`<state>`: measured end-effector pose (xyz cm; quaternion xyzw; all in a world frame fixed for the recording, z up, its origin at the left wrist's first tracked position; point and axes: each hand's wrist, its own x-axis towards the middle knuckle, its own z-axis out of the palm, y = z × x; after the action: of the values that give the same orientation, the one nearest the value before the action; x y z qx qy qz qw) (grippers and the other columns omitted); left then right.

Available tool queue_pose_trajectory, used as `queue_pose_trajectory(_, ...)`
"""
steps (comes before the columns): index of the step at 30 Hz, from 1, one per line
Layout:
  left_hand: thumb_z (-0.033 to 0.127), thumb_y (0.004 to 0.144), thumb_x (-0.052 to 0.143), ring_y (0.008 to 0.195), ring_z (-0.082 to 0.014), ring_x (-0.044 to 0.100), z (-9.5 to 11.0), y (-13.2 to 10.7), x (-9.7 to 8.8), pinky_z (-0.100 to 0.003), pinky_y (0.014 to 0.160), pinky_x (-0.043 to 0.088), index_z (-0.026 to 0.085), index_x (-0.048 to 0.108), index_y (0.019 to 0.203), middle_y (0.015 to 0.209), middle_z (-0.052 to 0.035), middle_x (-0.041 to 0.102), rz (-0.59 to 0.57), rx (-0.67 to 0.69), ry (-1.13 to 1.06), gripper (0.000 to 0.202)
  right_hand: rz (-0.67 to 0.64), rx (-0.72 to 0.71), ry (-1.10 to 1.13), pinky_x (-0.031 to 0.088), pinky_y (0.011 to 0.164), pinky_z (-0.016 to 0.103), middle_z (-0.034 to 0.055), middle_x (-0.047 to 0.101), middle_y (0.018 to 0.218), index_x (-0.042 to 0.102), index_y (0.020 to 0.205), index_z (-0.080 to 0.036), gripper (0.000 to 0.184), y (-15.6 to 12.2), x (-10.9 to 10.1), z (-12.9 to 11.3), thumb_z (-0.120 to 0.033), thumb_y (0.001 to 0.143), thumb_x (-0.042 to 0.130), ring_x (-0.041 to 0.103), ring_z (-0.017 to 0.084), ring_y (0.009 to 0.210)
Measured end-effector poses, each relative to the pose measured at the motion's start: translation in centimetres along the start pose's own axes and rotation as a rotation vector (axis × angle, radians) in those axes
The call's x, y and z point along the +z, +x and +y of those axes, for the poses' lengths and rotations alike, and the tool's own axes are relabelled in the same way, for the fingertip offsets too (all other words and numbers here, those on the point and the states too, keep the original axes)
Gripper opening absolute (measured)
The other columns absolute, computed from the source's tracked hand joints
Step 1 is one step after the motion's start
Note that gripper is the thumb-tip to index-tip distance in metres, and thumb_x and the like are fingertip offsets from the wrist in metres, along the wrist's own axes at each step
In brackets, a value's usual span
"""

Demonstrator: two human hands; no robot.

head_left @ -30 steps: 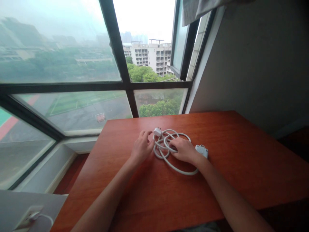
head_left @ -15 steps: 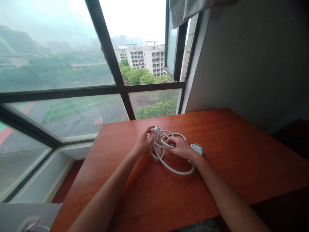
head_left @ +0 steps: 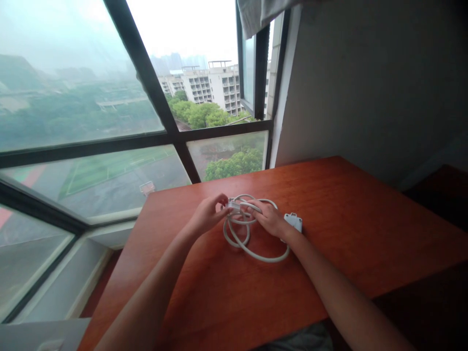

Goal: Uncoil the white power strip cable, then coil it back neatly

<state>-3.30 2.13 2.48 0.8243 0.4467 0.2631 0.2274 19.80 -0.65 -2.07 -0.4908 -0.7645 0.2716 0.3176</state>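
A white power plug lies level between my two hands, just above the coiled cable. My left hand pinches the plug's left end between thumb and fingers. My right hand is closed on the white cable close behind the plug. The cable's loops spread over the table below both hands. A white power strip sits just beyond my right wrist, which hides part of it.
The reddish-brown wooden table reaches to the window frame at the back left. A grey wall rises behind its far right side. A curtain hangs at the top.
The plug has turned from pins pointing up to lying level, with its pin end toward my left hand. My right hand has moved onto the cable near the plug. The view has shifted slightly.
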Motion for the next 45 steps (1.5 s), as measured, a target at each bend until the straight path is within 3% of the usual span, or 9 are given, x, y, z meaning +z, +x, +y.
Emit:
queue_pose_trajectory(10,0.025,0.085,0.053,0.077,-0.0181,0.063,2.0,0.5,0.6,-0.028,0.071,0.049,0.022,0.064,0.096,0.092,-0.0053,0.069,-0.243,0.072,0.082,0.017,0.001,-0.008,-0.032,0.045,0.082,0.03,0.0043,0.072,0.104,0.06,0.124,-0.027,0.037,0.1,0.0,-0.3,-0.042,0.097,0.041,0.064,0.022,0.097)
queue_pose_trajectory(16,0.022,0.089,0.049,0.111,-0.0264,0.055,3.6,-0.5,1.6,-0.041,0.097,0.04,0.025,0.064,0.106,0.119,-0.0088,0.063,-0.115,0.201,0.426,0.023,-0.004,-0.001,-0.053,0.043,0.081,0.028,0.0049,0.072,0.098,0.062,0.121,-0.025,0.038,0.1,0.0,-0.3,-0.044,0.097,0.04,0.064,0.021,0.094)
queue_pose_trajectory(20,0.03,0.092,0.045,0.102,-0.0249,0.057,5.7,-3.1,1.6,-0.036,0.087,0.043,0.022,0.06,0.103,0.111,-0.0105,0.062,0.041,0.079,0.571,0.02,0.006,0.006,-0.039,0.042,0.079,0.027,0.0046,0.071,0.096,0.063,0.118,-0.024,0.037,0.1,0.1,-0.3,-0.044,0.097,0.04,0.063,0.02,0.09)
queue_pose_trajectory(25,0.045,0.094,0.038,0.076,-0.0223,0.06,6.7,-6.5,1.6,-0.03,0.062,0.038,0.02,0.053,0.086,0.084,-0.0071,0.062,0.003,-0.24,0.642,0.03,0.041,0.0,0.051,0.04,0.07,0.024,0.0027,0.069,0.085,0.066,0.112,-0.023,0.038,0.2,0.2,0.0,-0.046,0.096,0.04,0.061,0.017,0.078)
queue_pose_trajectory(30,0.047,0.082,0.056,0.064,-0.0179,0.056,4.1,-8.0,2.1,-0.027,0.059,0.036,0.02,0.047,0.076,0.071,-0.0018,0.059,-0.175,-0.351,0.155,0.029,0.045,0.025,0.075,0.04,0.068,0.024,0.0008,0.068,0.078,0.067,0.111,-0.023,0.038,0.3,0.2,0.2,-0.046,0.095,0.041,0.06,0.016,0.073)
queue_pose_trajectory(34,0.044,0.081,0.06,0.07,-0.0168,0.058,3.1,-8.2,2.3,-0.029,0.066,0.046,0.017,0.05,0.084,0.075,-0.0025,0.06,-0.045,-0.442,-0.575,0.029,0.042,0.04,0.049,0.041,0.07,0.024,0.0016,0.069,0.082,0.068,0.106,-0.023,0.035,0.2,0.2,0.3,-0.044,0.095,0.042,0.061,0.017,0.077)
queue_pose_trajectory(37,0.042,0.082,0.06,0.057,-0.0119,0.052,3.4,-7.9,1.9,-0.027,0.061,0.048,0.016,0.052,0.094,0.061,0.0038,0.05,0.056,-0.543,-0.949,0.03,0.033,0.043,0.03,0.042,0.071,0.025,0.0017,0.069,0.082,0.067,0.111,-0.025,0.036,0.2,0.2,0.4,-0.044,0.095,0.041,0.061,0.018,0.079)
queue_pose_trajectory(41,0.037,0.081,0.064,0.042,-0.0025,0.022,3.4,-7.0,0.5,-0.014,0.039,0.023,0.012,0.057,0.098,0.054,0.0099,0.028,0.085,-0.626,-1.17,0.03,0.029,0.043,0.018,0.042,0.072,0.025,0.0015,0.068,0.082,0.064,0.119,-0.026,0.038,0.2,0.2,0.5,-0.043,0.096,0.04,0.061,0.018,0.08)
queue_pose_trajectory(45,0.033,0.081,0.064,0.044,-0.0013,0.015,3.0,-5.9,-1.0,-0.014,0.039,0.012,0.01,0.06,0.105,0.058,0.0088,0.027,-0.051,-0.648,-1.222,0.033,0.021,0.04,0.015,0.042,0.072,0.025,0.0007,0.068,0.08,0.064,0.12,-0.025,0.04,0.2,0.2,0.6,-0.045,0.096,0.039,0.061,0.016,0.076)
